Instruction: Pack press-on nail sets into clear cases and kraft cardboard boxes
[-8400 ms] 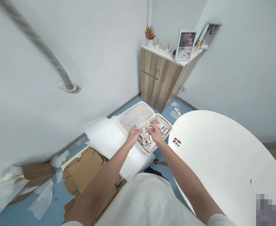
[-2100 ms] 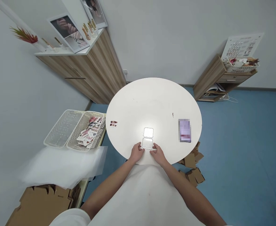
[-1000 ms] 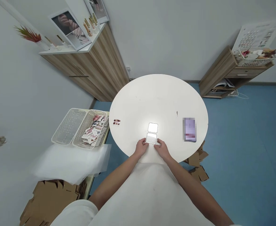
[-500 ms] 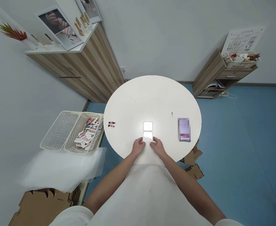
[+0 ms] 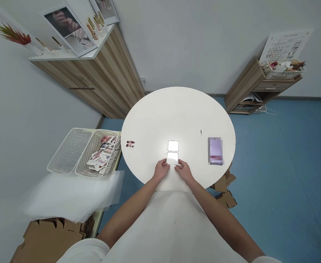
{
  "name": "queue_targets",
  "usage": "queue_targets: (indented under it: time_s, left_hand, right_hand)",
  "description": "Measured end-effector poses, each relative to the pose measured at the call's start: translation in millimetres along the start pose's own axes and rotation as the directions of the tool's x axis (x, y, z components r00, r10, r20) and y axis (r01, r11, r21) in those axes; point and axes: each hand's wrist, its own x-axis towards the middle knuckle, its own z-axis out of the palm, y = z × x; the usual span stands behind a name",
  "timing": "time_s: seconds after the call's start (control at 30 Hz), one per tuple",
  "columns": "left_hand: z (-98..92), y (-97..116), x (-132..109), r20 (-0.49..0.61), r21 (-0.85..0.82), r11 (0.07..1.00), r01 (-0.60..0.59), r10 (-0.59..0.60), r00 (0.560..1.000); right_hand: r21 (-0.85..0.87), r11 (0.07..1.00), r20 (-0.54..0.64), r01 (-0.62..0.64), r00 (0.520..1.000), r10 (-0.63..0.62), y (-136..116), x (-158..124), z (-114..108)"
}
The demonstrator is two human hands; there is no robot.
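A clear hinged plastic case (image 5: 173, 158) lies opened out on the white round table (image 5: 177, 109), its two halves one behind the other and bright with glare. My left hand (image 5: 162, 169) grips the near left corner, its fingers closed on the edge. At the near right corner, my right hand (image 5: 184, 171) holds the same half between thumb and fingers. Nothing can be made out inside the case. Off to the left on the table is a small set of dark red and pink press-on nails (image 5: 130, 144).
A purple pack (image 5: 215, 151), blurred by pixels, lies at the table's right. Left of the table stand a white basket of printed cards (image 5: 99, 157) and another white basket (image 5: 69, 151). Flattened cardboard (image 5: 51, 241) and translucent sheets (image 5: 75, 193) are nearer me. A wooden cabinet (image 5: 116, 73) stands behind.
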Motion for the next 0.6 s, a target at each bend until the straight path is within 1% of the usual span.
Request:
queue_targets:
  time_s: [0.13,0.27,0.33,0.43,0.53,0.6]
  left_hand:
    - [-0.4,-1.6,1.2,0.008,-0.012,1.000,-0.012,0.012,1.000]
    - [-1.0,-7.7,2.6,-0.029,0.037,0.999,-0.027,0.028,0.999]
    - [-2.6,-11.3,2.9,-0.043,0.104,0.992,-0.074,0.079,0.996]
    - [-7.3,-15.4,3.9,-0.022,0.225,0.955,-0.194,0.204,0.979]
    - [-12.7,-16.6,5.4,0.005,0.296,0.908,-0.295,0.307,0.952]
    - [-15.0,-15.7,6.3,0.024,0.322,0.885,-0.337,0.348,0.937]
  right_hand:
    - [-0.030,1.000,0.000,-0.001,1.000,0.001,2.4,2.7,0.0]
    - [-0.108,0.994,-0.026,0.018,0.999,-0.021,3.9,1.6,-2.9]
    - [-0.174,0.983,-0.045,0.053,0.997,-0.062,6.2,0.7,-5.1]
    - [-0.284,0.951,-0.060,0.120,0.988,-0.142,12.0,2.2,-8.1]
    - [-0.369,0.912,-0.032,0.180,0.978,-0.206,16.4,5.0,-9.7]
    - [-0.430,0.874,0.003,0.225,0.969,-0.248,16.3,5.3,-10.3]
